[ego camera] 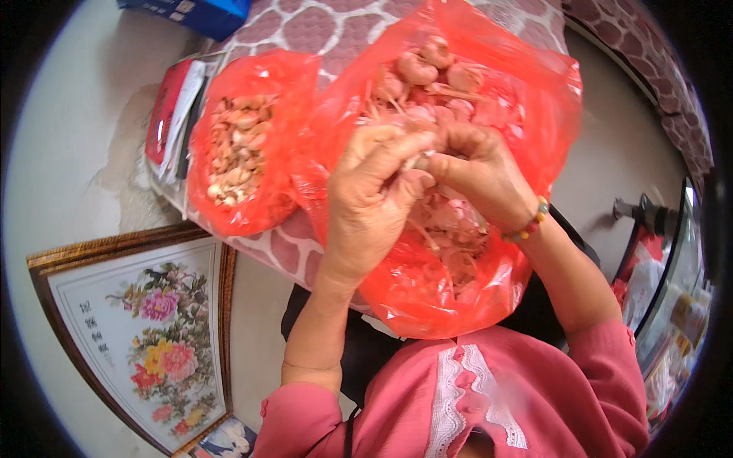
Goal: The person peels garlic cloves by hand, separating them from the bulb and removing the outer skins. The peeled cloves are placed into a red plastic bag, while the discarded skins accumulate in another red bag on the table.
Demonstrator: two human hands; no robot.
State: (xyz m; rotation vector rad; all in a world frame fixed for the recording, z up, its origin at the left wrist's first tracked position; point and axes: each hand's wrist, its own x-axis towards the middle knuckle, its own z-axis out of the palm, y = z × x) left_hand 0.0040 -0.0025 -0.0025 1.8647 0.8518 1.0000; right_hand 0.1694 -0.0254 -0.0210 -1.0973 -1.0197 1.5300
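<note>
My left hand [372, 194] and my right hand [481, 172] meet over a large open red plastic bag [550, 114]. Their fingertips pinch a small pale garlic piece [411, 163], mostly hidden by the fingers. Whole garlic bulbs [417, 67] with dry stalks lie in the far part of the bag. Papery garlic skins [458, 257] fill the part nearer my body. To the left, a smaller red plastic bag [286, 137] holds many loose garlic cloves [240, 149]. A beaded bracelet circles my right wrist.
Both bags rest on a pink-and-white patterned cloth [309, 26]. A blue box [212, 14] stands at the far left edge, and papers with a red packet [169, 109] lie beside the smaller bag. A framed flower picture [166, 343] leans at lower left. Shelves with goods are at right.
</note>
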